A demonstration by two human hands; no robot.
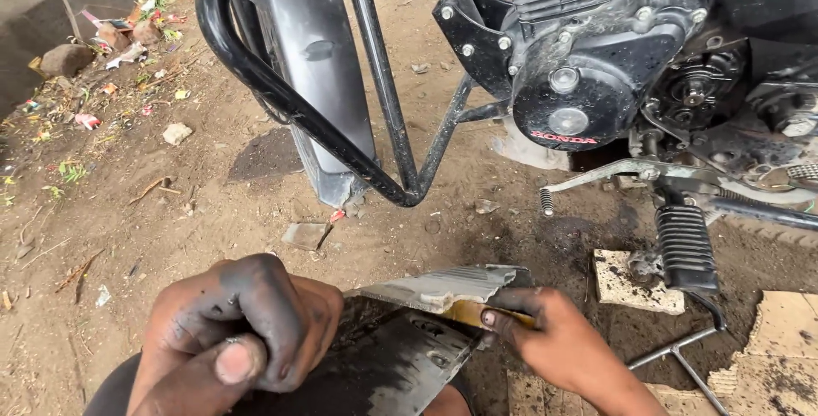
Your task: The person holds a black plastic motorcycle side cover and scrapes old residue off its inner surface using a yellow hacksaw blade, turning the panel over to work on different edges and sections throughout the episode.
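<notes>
Our left hand (pixel 234 331) is curled into a loose fist, thumb on top, pressing on the near end of a grimy metal cover (pixel 400 356) that lies across our lap at the bottom of the view. Our right hand (pixel 558 339) pinches a thin yellowish tool (pixel 473 314) between blackened fingertips, laid against the cover's pale broken edge. The cover's long axis runs from lower left up to the right, its jagged end pointing toward the footrest (pixel 686 245). Beyond it on the dirt we note a white block (pixel 635 284) and torn cardboard (pixel 788 339) at right. Above stand the engine (pixel 588 58), bearing a small red label low on its round black casing, and the black crash bar (pixel 290 92). Coloured wrappers (pixel 128 58) litter the far left by stones.
</notes>
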